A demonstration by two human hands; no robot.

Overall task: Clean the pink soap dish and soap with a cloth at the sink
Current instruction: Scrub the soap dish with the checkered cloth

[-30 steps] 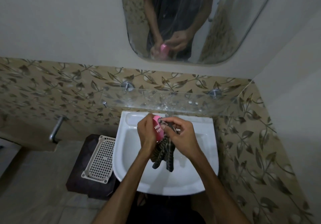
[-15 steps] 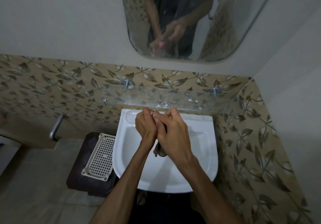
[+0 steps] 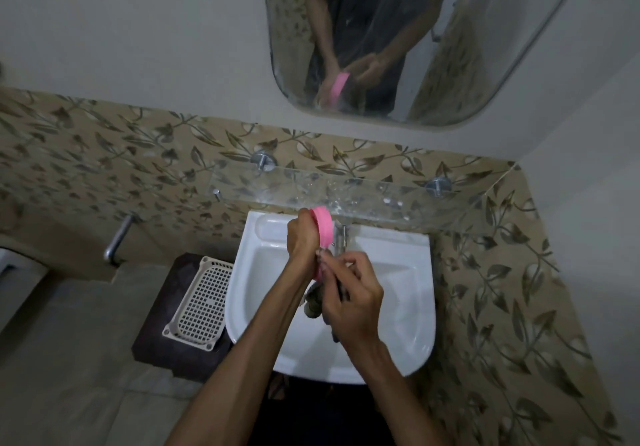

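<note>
Over the white sink point(image 3: 398, 307), my left hand point(image 3: 301, 241) holds the pink soap dish point(image 3: 323, 227) upright on its edge. My right hand point(image 3: 353, 293) is closed on a dark striped cloth point(image 3: 313, 302), pressing it against the lower end of the dish. Part of the cloth hangs down below my right hand into the basin. The soap itself is not visible. The mirror point(image 3: 398, 40) reflects both hands and the pink dish.
A glass shelf point(image 3: 381, 196) runs along the wall just above the sink, with the tap point(image 3: 341, 236) under it. A white perforated tray point(image 3: 202, 303) lies on a dark stool left of the sink. A metal pipe point(image 3: 117, 241) sticks out of the left wall.
The dish, hidden between my hands half a second ago, is now raised and turned on edge. My right hand has slid down toward its lower end with the cloth.
</note>
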